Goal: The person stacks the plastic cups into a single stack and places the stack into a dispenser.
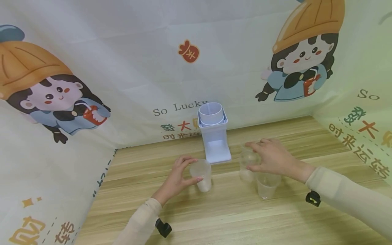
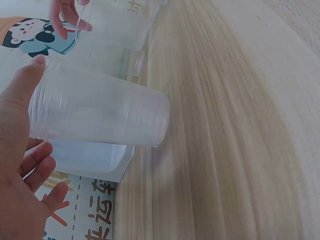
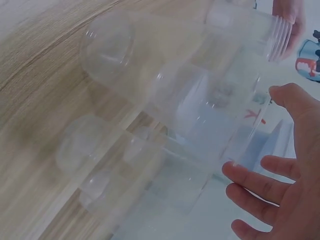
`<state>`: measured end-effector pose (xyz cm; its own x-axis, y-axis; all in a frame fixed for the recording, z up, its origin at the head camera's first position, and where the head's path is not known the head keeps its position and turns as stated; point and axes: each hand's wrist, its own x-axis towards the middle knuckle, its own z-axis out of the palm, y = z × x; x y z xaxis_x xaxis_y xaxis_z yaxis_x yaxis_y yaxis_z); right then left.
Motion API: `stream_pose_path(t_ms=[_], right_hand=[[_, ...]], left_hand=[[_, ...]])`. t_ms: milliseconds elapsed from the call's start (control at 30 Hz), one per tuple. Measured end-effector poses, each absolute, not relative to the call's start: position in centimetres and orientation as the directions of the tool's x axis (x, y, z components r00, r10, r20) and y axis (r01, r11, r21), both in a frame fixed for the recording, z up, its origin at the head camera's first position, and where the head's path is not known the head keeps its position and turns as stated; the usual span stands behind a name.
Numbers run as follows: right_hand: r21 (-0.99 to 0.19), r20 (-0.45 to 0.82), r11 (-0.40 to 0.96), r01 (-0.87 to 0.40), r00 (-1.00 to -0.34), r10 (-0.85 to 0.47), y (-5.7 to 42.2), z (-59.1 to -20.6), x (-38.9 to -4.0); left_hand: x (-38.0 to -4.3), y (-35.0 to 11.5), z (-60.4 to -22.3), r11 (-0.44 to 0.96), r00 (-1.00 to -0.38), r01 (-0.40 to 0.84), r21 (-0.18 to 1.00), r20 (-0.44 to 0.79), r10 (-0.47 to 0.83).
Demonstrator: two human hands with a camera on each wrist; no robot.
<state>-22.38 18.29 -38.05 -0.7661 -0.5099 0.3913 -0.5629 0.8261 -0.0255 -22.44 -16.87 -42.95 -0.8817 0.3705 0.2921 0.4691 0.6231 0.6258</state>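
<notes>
My left hand grips a stack of clear plastic cups near the rims, thumb on one side and fingers on the other. In the left wrist view the stack has several nested rims, and its base is close to the tabletop. My right hand holds a clear plastic cup by its rim between thumb and fingers. Right beside it, nearer to me, another clear cup stands upright. The right wrist view has the held cup overlapping other see-through cups.
Behind the cups stands a pale plastic stand with a round tube in its top, close to the back wall sheet. Printed cloth encloses the wooden tabletop at the back and both sides.
</notes>
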Motion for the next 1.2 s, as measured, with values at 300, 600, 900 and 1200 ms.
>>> stream_pose_path(t_ms=[300,600,900,1200], right_hand=[[-0.027,0.351,0.806,-0.592,-0.76,-0.546,17.1,-37.5,-21.8],[-0.042,0.326,0.784,-0.62,-0.75,-0.575,16.3,-37.5,-21.7],[-0.021,0.327,0.776,-0.631,-0.738,-0.591,15.7,-37.5,-21.4],[0.014,0.382,0.745,-0.667,-0.685,-0.621,15.2,-37.0,-21.6]], left_hand=[[-22.6,-16.9,-43.2,0.632,-0.88,0.472,0.615,0.291,0.374],[-22.5,-16.8,-43.0,0.631,-0.886,0.46,0.625,0.275,0.373],[-22.6,-16.9,-43.1,0.624,-0.882,0.468,0.626,0.281,0.379],[-22.5,-16.9,-43.1,0.61,-0.878,0.474,0.635,0.289,0.381]])
